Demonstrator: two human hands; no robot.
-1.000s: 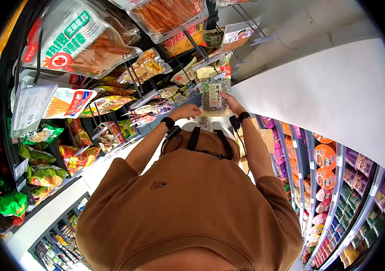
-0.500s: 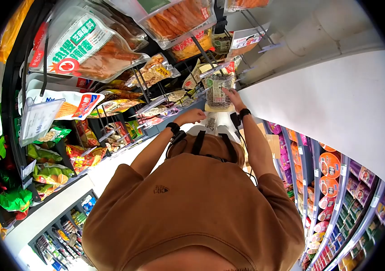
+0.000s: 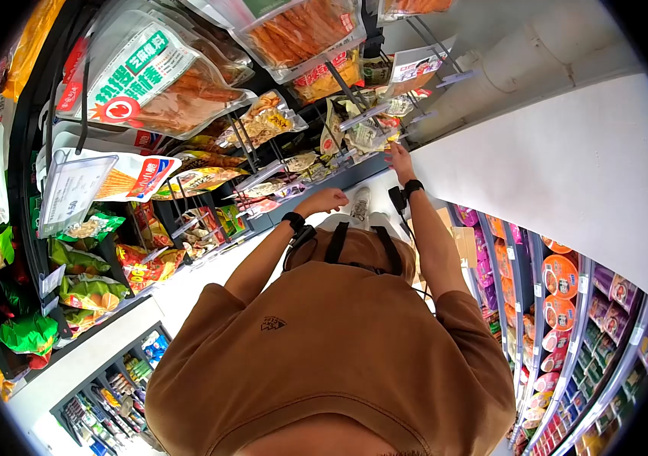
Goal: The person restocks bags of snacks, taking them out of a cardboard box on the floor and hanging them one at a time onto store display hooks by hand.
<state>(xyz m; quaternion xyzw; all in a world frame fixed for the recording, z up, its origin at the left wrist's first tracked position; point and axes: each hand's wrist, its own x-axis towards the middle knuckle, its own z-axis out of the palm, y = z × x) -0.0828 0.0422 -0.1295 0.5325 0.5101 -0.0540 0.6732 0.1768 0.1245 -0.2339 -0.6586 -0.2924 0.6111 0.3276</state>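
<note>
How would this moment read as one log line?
left hand: fingers curled, nothing visible held | right hand: raised beside hanging snack bags | right-hand contact: unclear

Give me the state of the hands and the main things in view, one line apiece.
Left hand: fingers loosely curled, no item seen in it.
Right hand: raised beside the hanging bags, contact unclear.
Pale snack bag: hanging, near the right hand.
Large bag of brown snacks: hanging, tilted in view.
Price tag: in its clear holder.
Left wristband: fastened around the wrist.
Orange tubs: stacked on the shelf.
</note>
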